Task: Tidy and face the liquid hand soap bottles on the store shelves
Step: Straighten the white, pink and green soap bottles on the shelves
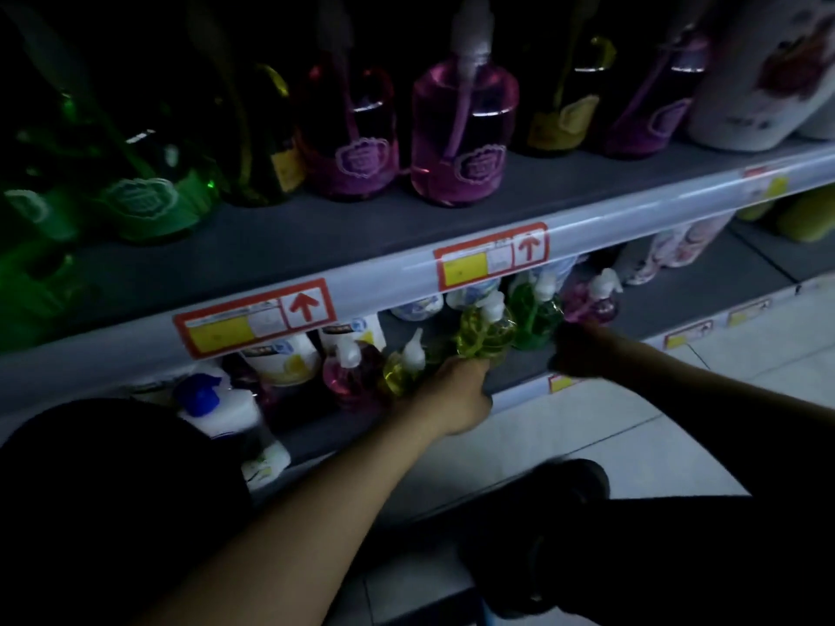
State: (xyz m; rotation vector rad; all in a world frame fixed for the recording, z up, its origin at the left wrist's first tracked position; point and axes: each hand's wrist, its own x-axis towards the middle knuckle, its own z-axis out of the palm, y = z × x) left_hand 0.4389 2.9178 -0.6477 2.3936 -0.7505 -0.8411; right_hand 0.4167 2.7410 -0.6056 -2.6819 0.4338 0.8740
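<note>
room: dim store aisle, pale tiled floor (pixel 565 426).
lower shelf (pixel 524 368): two yellow, one green, two pink small soap bottles along the front edge.
left hand (pixel 456 395): fingers clamped on yellow bottle (pixel 485 334).
right hand (pixel 576 350): dark, grip unclear.

right hand (pixel 571 350) lost in shadow, its grip unreadable; shelf tags (pixel 255 316) too blurred to read.

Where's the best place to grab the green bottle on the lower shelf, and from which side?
Judging by its pose, grip the green bottle round its body below the white pump, coming from the open aisle side. It stands upright between the yellow bottle and a pink one, so its flanks are crowded.
</note>
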